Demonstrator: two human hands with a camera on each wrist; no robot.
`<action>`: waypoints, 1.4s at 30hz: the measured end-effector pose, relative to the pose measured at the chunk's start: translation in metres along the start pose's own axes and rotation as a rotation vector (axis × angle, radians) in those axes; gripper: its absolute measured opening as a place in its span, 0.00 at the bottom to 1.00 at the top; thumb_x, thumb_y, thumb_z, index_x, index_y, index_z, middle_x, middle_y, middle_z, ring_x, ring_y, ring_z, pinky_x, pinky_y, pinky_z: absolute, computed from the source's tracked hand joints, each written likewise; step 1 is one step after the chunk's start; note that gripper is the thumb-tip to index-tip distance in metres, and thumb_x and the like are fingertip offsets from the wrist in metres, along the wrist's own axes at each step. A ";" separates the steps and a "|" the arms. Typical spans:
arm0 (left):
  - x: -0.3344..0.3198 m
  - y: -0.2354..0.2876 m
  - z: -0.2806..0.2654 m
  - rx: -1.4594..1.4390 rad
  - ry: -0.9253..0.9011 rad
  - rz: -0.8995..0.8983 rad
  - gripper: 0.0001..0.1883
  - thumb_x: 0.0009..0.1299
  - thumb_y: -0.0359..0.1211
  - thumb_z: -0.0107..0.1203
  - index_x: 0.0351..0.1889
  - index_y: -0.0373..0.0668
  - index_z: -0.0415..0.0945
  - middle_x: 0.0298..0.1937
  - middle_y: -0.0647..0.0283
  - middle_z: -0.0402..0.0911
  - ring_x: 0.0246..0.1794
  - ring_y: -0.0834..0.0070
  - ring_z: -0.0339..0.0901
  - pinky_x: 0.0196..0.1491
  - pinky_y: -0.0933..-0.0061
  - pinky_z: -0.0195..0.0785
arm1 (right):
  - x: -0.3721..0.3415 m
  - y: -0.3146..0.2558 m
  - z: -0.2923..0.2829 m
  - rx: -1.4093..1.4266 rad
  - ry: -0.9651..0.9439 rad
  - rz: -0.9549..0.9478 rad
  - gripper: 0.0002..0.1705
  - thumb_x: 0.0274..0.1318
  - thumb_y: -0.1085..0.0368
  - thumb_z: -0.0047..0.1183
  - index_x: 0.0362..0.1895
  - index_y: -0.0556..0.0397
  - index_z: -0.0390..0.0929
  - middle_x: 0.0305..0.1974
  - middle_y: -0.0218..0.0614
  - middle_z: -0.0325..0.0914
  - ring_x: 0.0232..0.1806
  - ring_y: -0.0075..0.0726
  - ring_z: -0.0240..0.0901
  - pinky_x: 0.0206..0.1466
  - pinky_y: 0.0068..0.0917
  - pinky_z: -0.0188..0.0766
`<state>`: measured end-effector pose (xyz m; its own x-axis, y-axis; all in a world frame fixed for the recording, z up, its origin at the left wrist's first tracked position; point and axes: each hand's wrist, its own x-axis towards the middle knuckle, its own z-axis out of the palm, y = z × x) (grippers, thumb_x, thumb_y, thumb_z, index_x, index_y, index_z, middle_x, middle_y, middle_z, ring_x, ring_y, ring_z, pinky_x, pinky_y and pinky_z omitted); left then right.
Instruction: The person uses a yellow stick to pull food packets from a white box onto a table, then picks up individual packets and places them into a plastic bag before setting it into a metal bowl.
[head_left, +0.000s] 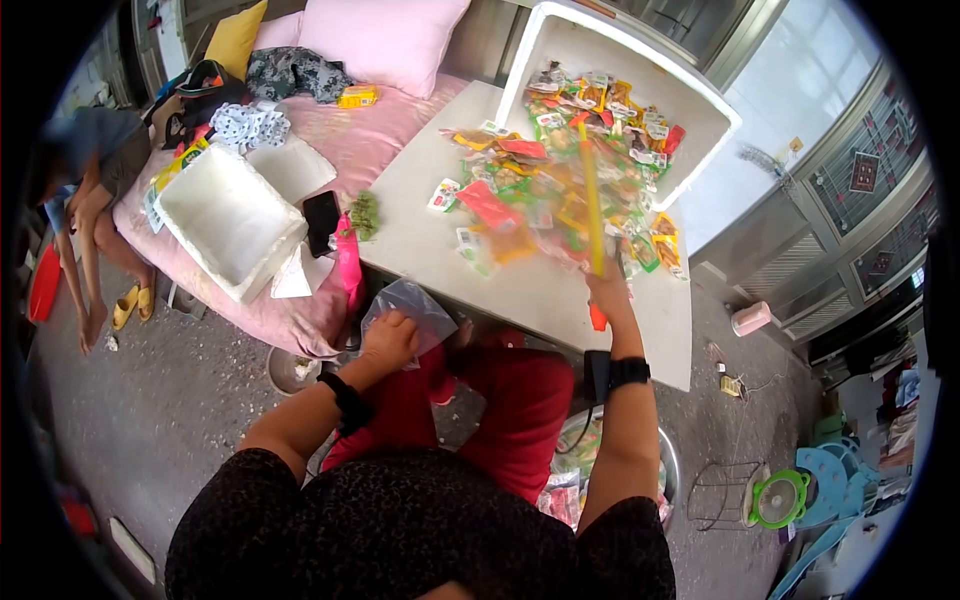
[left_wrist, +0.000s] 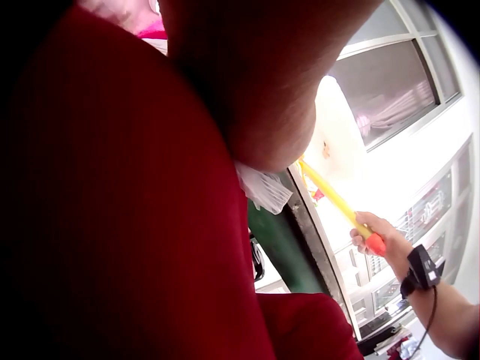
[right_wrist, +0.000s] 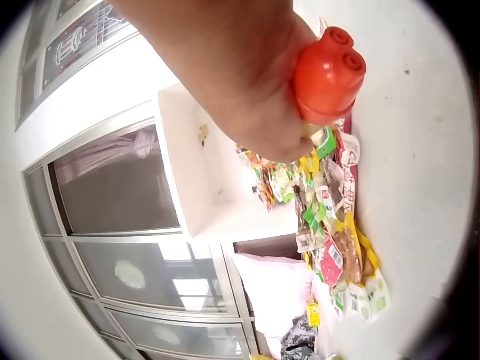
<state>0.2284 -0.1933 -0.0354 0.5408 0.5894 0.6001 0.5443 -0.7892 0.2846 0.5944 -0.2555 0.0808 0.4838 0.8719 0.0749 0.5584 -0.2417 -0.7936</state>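
Note:
My right hand (head_left: 611, 296) grips a long yellow stick (head_left: 592, 205) near its orange-red end cap, which also shows as a red cap (right_wrist: 326, 79) in the right wrist view. The stick reaches across a heap of small snack packets (head_left: 490, 208) on the table; some of them are blurred. Down by the table's near edge, my left hand (head_left: 390, 340) holds a clear plastic bag (head_left: 428, 308) over my lap. In the left wrist view a crumpled part of the bag (left_wrist: 264, 189) sticks out past the hand, whose fingers are hidden there.
A large white foam box (head_left: 700, 185) lies tipped toward me at the table's back, packets spilling out. To the left, an empty-looking foam box (head_left: 225, 215) and a black phone (head_left: 321, 222) rest on a pink bed. A metal basin (head_left: 668, 470) with packets stands beside my right leg. Another person (head_left: 95, 180) sits far left.

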 end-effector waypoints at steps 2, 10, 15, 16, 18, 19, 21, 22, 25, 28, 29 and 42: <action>-0.001 0.000 -0.001 0.005 -0.009 -0.013 0.05 0.47 0.33 0.50 0.18 0.44 0.67 0.23 0.60 0.66 0.26 0.62 0.67 0.27 0.64 0.62 | 0.005 -0.006 0.006 0.049 -0.049 0.035 0.30 0.42 0.68 0.45 0.54 0.52 0.54 0.27 0.40 0.67 0.15 0.32 0.65 0.16 0.28 0.64; 0.000 -0.001 -0.001 -0.001 -0.025 0.013 0.05 0.48 0.34 0.50 0.19 0.45 0.67 0.24 0.60 0.66 0.25 0.63 0.67 0.27 0.65 0.63 | -0.100 0.008 0.016 0.081 -0.124 0.175 0.34 0.43 0.67 0.44 0.58 0.54 0.50 0.27 0.42 0.71 0.20 0.32 0.68 0.22 0.26 0.67; 0.004 0.002 -0.002 -0.008 -0.012 0.013 0.05 0.49 0.34 0.50 0.20 0.45 0.67 0.24 0.61 0.66 0.26 0.63 0.68 0.27 0.65 0.63 | -0.182 0.052 0.014 -0.010 -0.037 -0.073 0.32 0.46 0.70 0.42 0.58 0.53 0.49 0.29 0.33 0.67 0.19 0.21 0.62 0.20 0.18 0.62; 0.003 0.002 -0.001 -0.021 -0.002 0.020 0.05 0.49 0.34 0.50 0.20 0.45 0.67 0.24 0.61 0.66 0.26 0.63 0.68 0.27 0.65 0.63 | -0.197 0.047 0.014 0.113 -0.094 0.117 0.32 0.46 0.71 0.42 0.58 0.52 0.48 0.28 0.31 0.66 0.18 0.19 0.60 0.18 0.16 0.60; 0.001 -0.002 0.001 -0.040 0.017 0.035 0.05 0.49 0.34 0.50 0.20 0.45 0.68 0.24 0.61 0.66 0.26 0.63 0.68 0.27 0.65 0.63 | -0.219 0.018 0.010 0.260 -0.106 0.204 0.32 0.46 0.72 0.42 0.58 0.52 0.48 0.28 0.30 0.66 0.18 0.18 0.60 0.18 0.16 0.59; 0.000 -0.003 0.003 -0.029 -0.013 0.017 0.05 0.49 0.34 0.50 0.22 0.45 0.68 0.25 0.61 0.67 0.26 0.63 0.68 0.29 0.66 0.63 | -0.225 0.008 0.008 0.335 -0.109 0.245 0.32 0.47 0.72 0.43 0.58 0.51 0.49 0.28 0.30 0.65 0.19 0.18 0.60 0.18 0.16 0.59; -0.002 -0.004 0.006 -0.008 -0.070 -0.009 0.06 0.49 0.33 0.51 0.24 0.44 0.70 0.28 0.61 0.69 0.28 0.64 0.67 0.31 0.67 0.63 | -0.232 0.006 0.005 0.345 -0.083 0.326 0.30 0.47 0.73 0.42 0.57 0.55 0.51 0.35 0.32 0.65 0.26 0.20 0.62 0.24 0.15 0.61; 0.001 -0.002 0.003 -0.011 -0.036 0.005 0.06 0.49 0.34 0.51 0.23 0.44 0.70 0.27 0.61 0.68 0.27 0.64 0.67 0.30 0.66 0.63 | -0.233 0.007 0.003 0.348 -0.063 0.368 0.29 0.47 0.74 0.42 0.56 0.57 0.52 0.39 0.33 0.65 0.30 0.20 0.62 0.28 0.15 0.63; 0.006 0.006 -0.001 -0.027 0.011 0.041 0.05 0.49 0.34 0.50 0.21 0.44 0.69 0.24 0.61 0.67 0.26 0.63 0.68 0.27 0.66 0.63 | -0.187 0.033 -0.004 0.108 0.057 0.119 0.31 0.45 0.69 0.46 0.56 0.57 0.53 0.43 0.43 0.66 0.39 0.35 0.66 0.40 0.24 0.63; 0.009 0.004 0.001 -0.017 -0.006 0.050 0.05 0.49 0.34 0.50 0.20 0.44 0.69 0.23 0.61 0.67 0.25 0.64 0.68 0.27 0.66 0.62 | -0.109 0.015 -0.018 0.040 0.086 0.084 0.32 0.44 0.65 0.48 0.56 0.57 0.54 0.48 0.49 0.63 0.47 0.41 0.64 0.48 0.28 0.61; 0.008 0.004 0.002 -0.012 0.002 0.049 0.05 0.49 0.34 0.50 0.20 0.44 0.68 0.23 0.61 0.66 0.25 0.64 0.68 0.27 0.66 0.63 | -0.079 0.006 -0.018 0.014 0.091 0.027 0.32 0.43 0.65 0.48 0.56 0.57 0.54 0.48 0.48 0.63 0.48 0.42 0.63 0.48 0.29 0.61; 0.009 -0.001 0.004 -0.021 -0.036 0.004 0.05 0.48 0.33 0.50 0.20 0.44 0.69 0.25 0.60 0.68 0.26 0.63 0.68 0.28 0.66 0.64 | 0.193 -0.048 0.020 -0.414 0.057 -0.190 0.22 0.43 0.60 0.44 0.44 0.56 0.61 0.37 0.57 0.69 0.40 0.58 0.66 0.42 0.43 0.63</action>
<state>0.2351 -0.1864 -0.0329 0.5656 0.5916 0.5745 0.5286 -0.7948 0.2980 0.6470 -0.0671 0.1212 0.3765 0.8952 0.2383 0.8575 -0.2394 -0.4554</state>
